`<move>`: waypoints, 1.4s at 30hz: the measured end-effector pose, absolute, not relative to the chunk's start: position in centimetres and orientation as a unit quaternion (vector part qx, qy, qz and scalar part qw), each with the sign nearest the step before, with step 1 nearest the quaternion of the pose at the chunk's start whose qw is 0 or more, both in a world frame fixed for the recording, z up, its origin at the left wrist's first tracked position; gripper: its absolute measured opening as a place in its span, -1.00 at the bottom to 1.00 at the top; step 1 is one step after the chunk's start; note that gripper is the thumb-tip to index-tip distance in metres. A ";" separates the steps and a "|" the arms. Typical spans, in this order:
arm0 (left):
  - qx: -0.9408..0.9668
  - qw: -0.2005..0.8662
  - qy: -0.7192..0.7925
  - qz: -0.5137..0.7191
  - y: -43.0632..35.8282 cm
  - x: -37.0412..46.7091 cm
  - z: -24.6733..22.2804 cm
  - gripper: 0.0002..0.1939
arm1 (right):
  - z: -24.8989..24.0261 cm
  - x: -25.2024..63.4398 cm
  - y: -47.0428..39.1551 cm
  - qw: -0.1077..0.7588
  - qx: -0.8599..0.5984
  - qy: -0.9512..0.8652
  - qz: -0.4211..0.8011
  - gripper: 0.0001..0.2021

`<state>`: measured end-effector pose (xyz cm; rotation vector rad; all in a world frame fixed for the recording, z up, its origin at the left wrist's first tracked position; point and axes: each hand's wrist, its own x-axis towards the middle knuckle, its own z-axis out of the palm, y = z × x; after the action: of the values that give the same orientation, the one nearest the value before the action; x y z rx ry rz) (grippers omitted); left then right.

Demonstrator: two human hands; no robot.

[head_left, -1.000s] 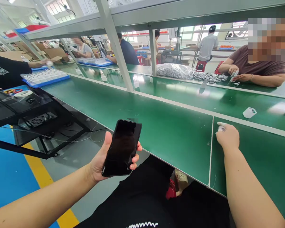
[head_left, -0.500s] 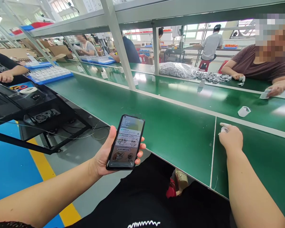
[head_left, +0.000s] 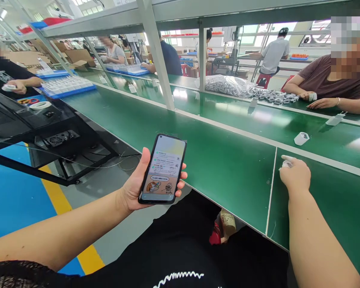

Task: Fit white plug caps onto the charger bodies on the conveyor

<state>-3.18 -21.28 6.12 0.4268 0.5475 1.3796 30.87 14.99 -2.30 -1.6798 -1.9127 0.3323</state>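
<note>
A black smartphone (head_left: 163, 170) with its screen lit lies in my left hand (head_left: 135, 184), thumb along one edge and fingertips round the other. It is over the near edge of the green work surface (head_left: 225, 168). On the right, my right hand (head_left: 297, 176) rests on the green surface beside a white dividing line. Its fingers are curled, the index finger partly extended and covered at the tip, and a small whitish item shows at the curl; I cannot make out what it is. Beyond that hand a white plug housing (head_left: 301, 138) lies on the conveyor.
A metal post (head_left: 159, 60) rises from the white rail (head_left: 228, 130). Across the belt are a plastic bag of grey parts (head_left: 228, 86) and a seated person (head_left: 321, 80). At left stand a blue tray (head_left: 69, 94) and a black-framed machine (head_left: 60, 140).
The phone's display has brightened and its notifications have shifted. The white plug housing has moved slightly left. The person opposite has let go of a white plug, now on the belt.
</note>
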 end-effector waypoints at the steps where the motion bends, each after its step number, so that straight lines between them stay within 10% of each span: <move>1: 0.195 0.715 0.245 0.626 -21.2 -3.2 6.2 -0.04 | -2.3 30.9 15.0 0.284 -0.627 -0.715 0.124 -0.46; 42: 0.244 0.710 0.226 0.621 -18.7 -3.4 7.7 -0.05 | -1.8 30.6 14.5 0.266 -0.640 -0.709 0.128 -0.46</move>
<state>-3.38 -18.73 7.75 0.5418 0.5025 1.3779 30.59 14.46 -1.75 -1.7276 -1.9150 0.3466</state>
